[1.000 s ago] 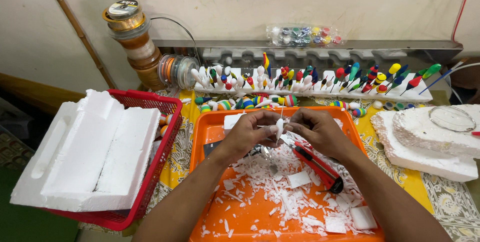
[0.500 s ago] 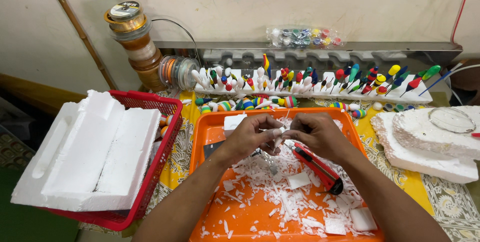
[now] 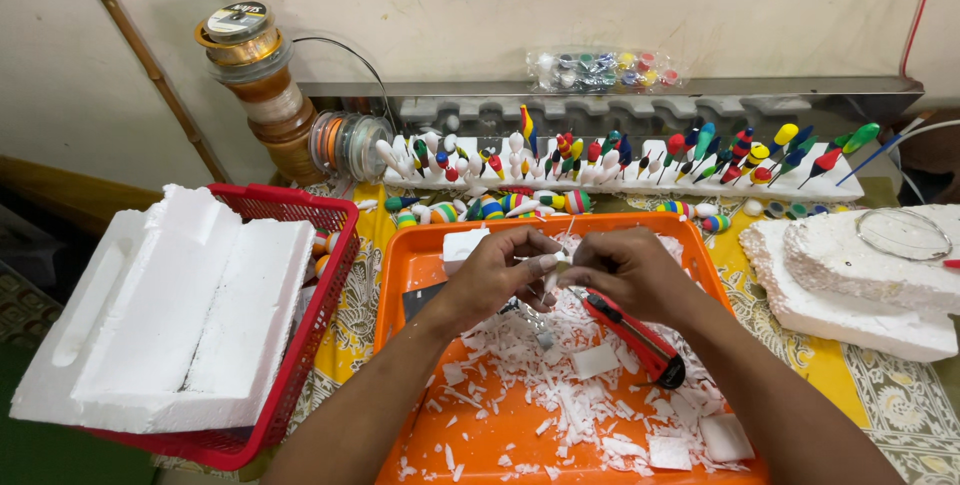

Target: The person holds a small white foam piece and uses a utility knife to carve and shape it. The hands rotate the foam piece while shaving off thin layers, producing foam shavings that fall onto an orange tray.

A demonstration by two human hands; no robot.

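A large white polystyrene foam block [image 3: 160, 315] fills the red plastic mesh basket [image 3: 320, 285] at lower left of the frame. A second rough white foam slab [image 3: 860, 285] lies at right. The orange plastic tray [image 3: 480, 435], centre bottom, is strewn with white foam shavings [image 3: 570, 395]. Along the upper middle, a row of painted fishing floats [image 3: 620, 160] stands in a white foam strip. Above the tray's centre, the left hand [image 3: 495, 275] is closed in a pinch on a small white foam piece [image 3: 553, 263]. The right hand [image 3: 630, 270], touching the same piece, is curled around a red utility knife [image 3: 640, 340].
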